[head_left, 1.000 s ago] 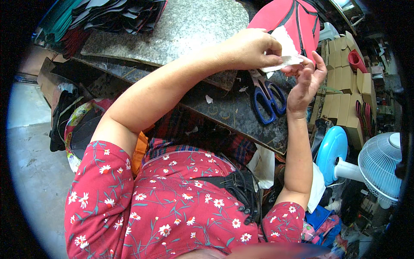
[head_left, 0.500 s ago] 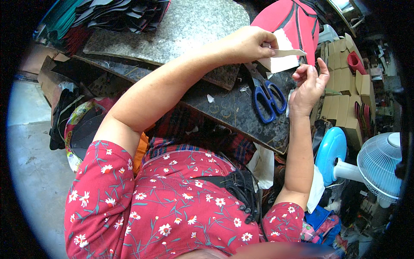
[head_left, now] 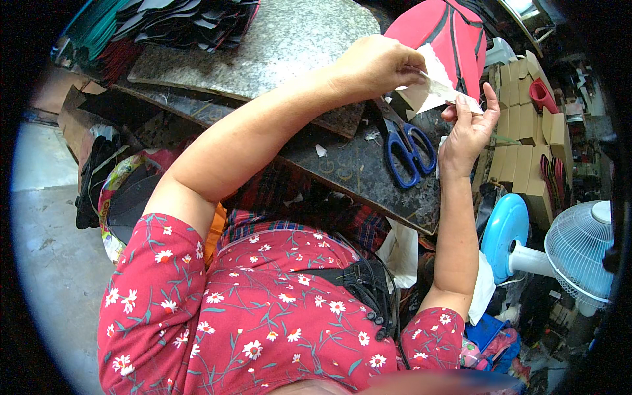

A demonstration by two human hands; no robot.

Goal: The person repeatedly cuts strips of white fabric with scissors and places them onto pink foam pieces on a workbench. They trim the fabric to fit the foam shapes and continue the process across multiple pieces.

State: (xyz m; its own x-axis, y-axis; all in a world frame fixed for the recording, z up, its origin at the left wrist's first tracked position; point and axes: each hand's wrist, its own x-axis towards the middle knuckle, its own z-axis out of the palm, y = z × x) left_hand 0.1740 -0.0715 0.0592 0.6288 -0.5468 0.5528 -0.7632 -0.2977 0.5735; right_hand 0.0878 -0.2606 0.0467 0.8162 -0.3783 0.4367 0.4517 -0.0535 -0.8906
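A narrow cream-white strip (head_left: 446,92), thin like paper or cloth, stretches between my two hands above the work surface. My left hand (head_left: 382,66) pinches its left end between thumb and fingers. At the strip's right end, my right hand (head_left: 465,135) has its fingertips closed on it, one finger raised. Beneath the strip lies a white sheet (head_left: 429,60), partly covered by my left hand. Blue-handled scissors (head_left: 394,158) rest on the dark table (head_left: 336,168) between my forearms. Red rounded flat pieces with black bands (head_left: 439,27) lie just beyond the sheet.
A grey speckled slab (head_left: 296,43) lies on the table, with a stack of dark cut pieces (head_left: 184,23) at its far left. Cardboard boxes (head_left: 523,118) stand at right, above a blue-and-white fan (head_left: 573,253). White scraps (head_left: 320,151) dot the table.
My right hand's fingertips have closed on the strip's free end, which was apart from them before. The strip now spans both hands, and my left hand has shifted slightly.
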